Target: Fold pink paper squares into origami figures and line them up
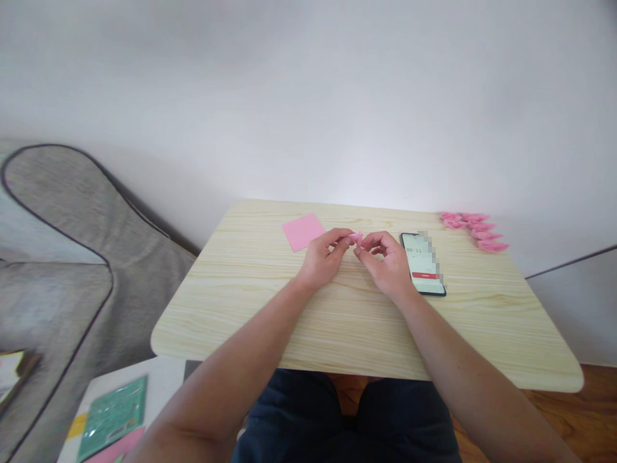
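Observation:
A small folded piece of pink paper (pixel 356 237) is held above the middle of the table, between the fingertips of both hands. My left hand (pixel 324 257) pinches its left side. The fingers of my right hand (pixel 387 262) close on its right side. Just left of my left hand lies a flat pink paper square (pixel 303 231), partly behind the hand. Beside my right hand rests a phone (pixel 423 263) with its screen lit. Several folded pink paper pieces (pixel 482 227) sit in a group at the table's back right.
The light wooden table (pixel 231 283) has rounded front corners and stands against a white wall (pixel 337 116). A grey sofa (pixel 130 257) is on the left. Low at the left, a green plastic packet (pixel 113 411) lies on a pale surface, near more pink paper (pixel 118 447).

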`<move>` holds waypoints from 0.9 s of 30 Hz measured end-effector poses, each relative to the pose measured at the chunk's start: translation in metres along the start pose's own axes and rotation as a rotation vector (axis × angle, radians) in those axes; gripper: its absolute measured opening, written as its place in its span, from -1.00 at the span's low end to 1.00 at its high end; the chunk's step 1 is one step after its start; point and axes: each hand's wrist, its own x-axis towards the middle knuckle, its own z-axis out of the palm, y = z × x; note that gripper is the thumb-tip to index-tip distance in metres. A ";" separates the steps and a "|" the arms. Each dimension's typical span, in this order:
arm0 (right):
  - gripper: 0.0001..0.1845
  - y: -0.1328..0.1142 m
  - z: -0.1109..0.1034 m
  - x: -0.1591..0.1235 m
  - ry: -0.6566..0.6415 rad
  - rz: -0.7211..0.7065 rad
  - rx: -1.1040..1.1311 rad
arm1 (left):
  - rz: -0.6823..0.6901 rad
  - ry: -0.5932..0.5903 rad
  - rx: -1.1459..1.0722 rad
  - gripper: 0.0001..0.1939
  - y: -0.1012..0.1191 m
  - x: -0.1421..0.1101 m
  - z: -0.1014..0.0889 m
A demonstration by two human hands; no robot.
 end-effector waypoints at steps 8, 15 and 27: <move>-0.85 0.002 0.000 0.000 0.004 -0.031 -0.014 | -0.006 -0.001 -0.003 -0.73 -0.002 0.000 0.000; -0.86 0.001 -0.001 -0.001 0.007 -0.052 -0.053 | -0.028 0.005 -0.016 -0.72 -0.003 0.001 0.000; -0.84 -0.002 -0.005 0.001 -0.001 -0.049 -0.009 | -0.029 -0.014 -0.032 -0.70 -0.003 0.000 -0.001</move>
